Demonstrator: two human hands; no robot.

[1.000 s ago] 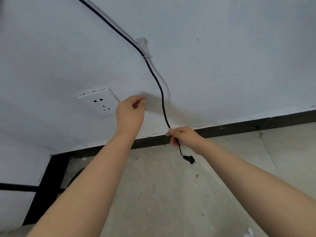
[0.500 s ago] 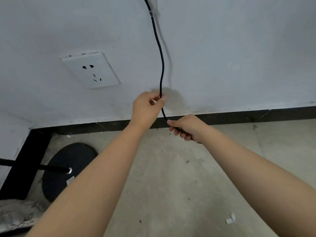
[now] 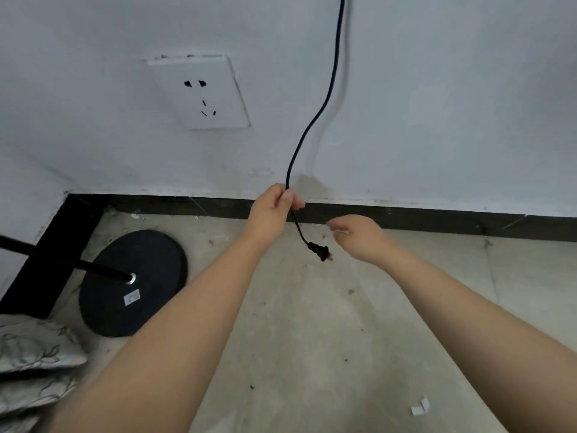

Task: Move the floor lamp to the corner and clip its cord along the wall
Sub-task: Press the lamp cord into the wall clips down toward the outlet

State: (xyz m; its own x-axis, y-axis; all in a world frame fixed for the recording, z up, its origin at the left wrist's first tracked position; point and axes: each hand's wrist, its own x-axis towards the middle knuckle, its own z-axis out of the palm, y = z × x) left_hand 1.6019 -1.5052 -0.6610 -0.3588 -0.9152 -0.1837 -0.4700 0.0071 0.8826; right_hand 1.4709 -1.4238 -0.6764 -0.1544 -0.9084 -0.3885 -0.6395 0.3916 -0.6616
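Note:
The lamp's black cord (image 3: 324, 98) hangs down the white wall from the top edge of view. My left hand (image 3: 273, 210) pinches it just above the black skirting board. Below that grip the cord dangles free and ends in a black plug (image 3: 320, 251) in the air above the floor. My right hand (image 3: 359, 237) is beside the plug, to its right, fingers loosely apart and holding nothing. The floor lamp's round black base (image 3: 134, 282) stands on the floor in the left corner, its black pole (image 3: 62, 260) leaning out of view to the left.
A white wall socket (image 3: 203, 92) sits on the wall left of the cord. Black skirting board (image 3: 437, 218) runs along the wall foot. Patterned cushions (image 3: 34, 367) lie at the lower left. White paper scraps (image 3: 420, 407) lie on the concrete floor at the lower right.
My right hand let go of the cord's end, so the plug now dangles below my left hand. The view tilted down; the clip on the wall has left the view.

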